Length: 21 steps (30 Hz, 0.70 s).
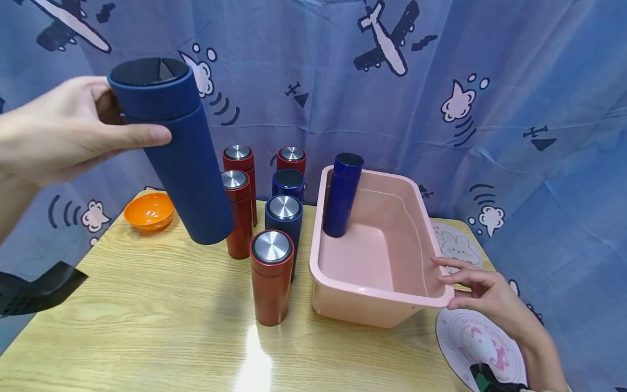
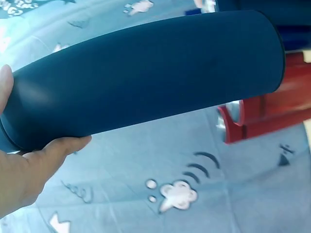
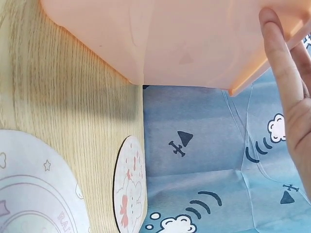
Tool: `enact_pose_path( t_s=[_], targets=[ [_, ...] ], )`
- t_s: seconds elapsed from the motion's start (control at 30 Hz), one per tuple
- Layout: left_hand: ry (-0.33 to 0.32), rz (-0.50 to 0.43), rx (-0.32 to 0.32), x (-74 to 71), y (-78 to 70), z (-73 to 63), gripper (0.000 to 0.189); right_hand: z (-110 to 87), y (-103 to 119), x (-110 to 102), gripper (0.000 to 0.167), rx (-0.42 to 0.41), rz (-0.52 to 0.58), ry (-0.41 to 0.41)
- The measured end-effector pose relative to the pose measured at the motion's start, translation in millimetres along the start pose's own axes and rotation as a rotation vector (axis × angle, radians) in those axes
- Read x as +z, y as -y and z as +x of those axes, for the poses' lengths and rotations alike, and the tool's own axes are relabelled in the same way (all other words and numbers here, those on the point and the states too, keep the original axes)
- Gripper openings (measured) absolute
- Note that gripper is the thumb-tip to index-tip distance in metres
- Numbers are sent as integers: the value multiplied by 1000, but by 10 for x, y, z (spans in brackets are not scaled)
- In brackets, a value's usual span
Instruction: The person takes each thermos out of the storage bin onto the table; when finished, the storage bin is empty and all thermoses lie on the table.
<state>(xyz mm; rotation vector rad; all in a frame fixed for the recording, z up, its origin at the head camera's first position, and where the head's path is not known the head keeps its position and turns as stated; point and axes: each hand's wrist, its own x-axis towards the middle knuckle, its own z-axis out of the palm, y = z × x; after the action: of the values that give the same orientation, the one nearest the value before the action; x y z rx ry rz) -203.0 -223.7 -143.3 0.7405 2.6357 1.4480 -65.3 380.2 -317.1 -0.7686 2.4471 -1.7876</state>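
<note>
My left hand (image 1: 73, 128) grips a dark blue thermos bottle (image 1: 181, 163) near its lid, up in the air and tilted. In the left wrist view the same bottle crosses the frame lengthwise, thumb along its side. My right hand (image 1: 485, 294) pinches the front right corner of a pink plastic bin (image 1: 382, 291) by its rim. Inside the bin a shiny blue thermos (image 1: 343, 196) stands, leaning slightly at the left wall. Left of the bin, red thermoses (image 1: 271, 277) and blue thermoses (image 1: 285, 218) stand upright on the table, several in all.
An orange bowl (image 1: 149, 211) sits at the table's back left. Two round printed mats (image 1: 482, 345), one a bunny mat (image 1: 456, 247), lie right of the bin. A blue patterned curtain (image 1: 313, 81) hangs behind the wooden table (image 1: 147, 316).
</note>
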Motion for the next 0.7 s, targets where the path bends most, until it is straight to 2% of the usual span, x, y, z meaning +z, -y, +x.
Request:
enact_pose_path(
  t_s=[0.03, 0.07, 0.2, 0.33, 0.5, 0.6, 0.7],
  targets=[
    [-27, 24, -47, 94, -126, -101, 67, 0, -2, 0, 42, -2, 1, -1],
    [-35, 33, -71, 128, -136, -144, 68, 1, -4, -1, 42, -6, 2, 0],
    [-47, 59, -172, 235, -64, -261, 71, 9, -20, -1, 41, -42, 11, 21],
    [-39, 46, -212, 326, 49, -333, 72, 13, -27, -2, 39, -61, 15, 42],
    [-65, 53, -156, 454, 144, -424, 63, 3, -23, -1, 39, -32, 9, 30],
    [-49, 28, -39, 533, 242, -465, 58, -6, -11, -4, 40, -3, -4, 15],
    [30, -30, 94, 594, 381, -488, 58, -15, 2, -11, 40, 11, -17, 4]
  ],
)
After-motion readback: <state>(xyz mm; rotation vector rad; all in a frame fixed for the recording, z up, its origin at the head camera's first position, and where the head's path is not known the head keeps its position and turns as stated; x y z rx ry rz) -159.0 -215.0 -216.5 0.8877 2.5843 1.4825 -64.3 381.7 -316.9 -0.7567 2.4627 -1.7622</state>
